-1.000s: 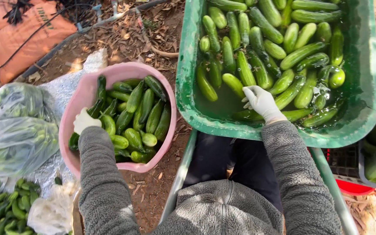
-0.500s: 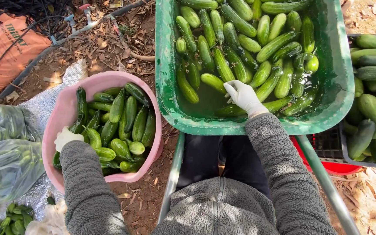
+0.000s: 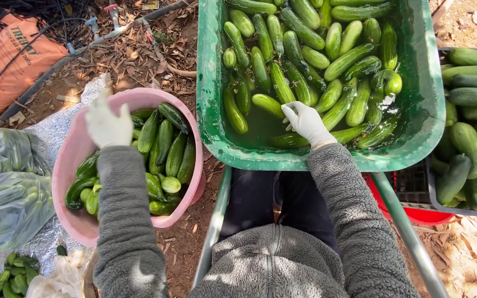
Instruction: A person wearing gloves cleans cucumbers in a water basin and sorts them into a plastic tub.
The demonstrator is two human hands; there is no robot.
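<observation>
Lifting clear of the cucumbers, the left hand (image 3: 107, 126) is now hanging above the far rim of the pink bucket (image 3: 73, 152) instead of lying low among them at its near-left side. Its gloved fingers are hanging loosely spread and, so far as I can see, holding nothing. The right hand (image 3: 305, 122) is hardly shifting: it is resting in the shallow water at the near end of the green tub (image 3: 212, 118), fingers curled down among the wet cucumbers (image 3: 299, 55); whether they are closing round one I cannot tell.

Right of the bucket, the tub is carrying most of the cucumbers, some lying half under the water. More cucumbers are piling up inside the bucket (image 3: 167, 146). Beyond the tub, on the side away from the bucket, a dark crate (image 3: 443, 204) is holding bigger ones. Left of the bucket, clear plastic bags (image 3: 6, 187) of green produce are lying on the ground.

I judge these cucumbers firm, stiff and light enough for one hand each, but slick from the water, so gripping one round its middle should be holding best.
</observation>
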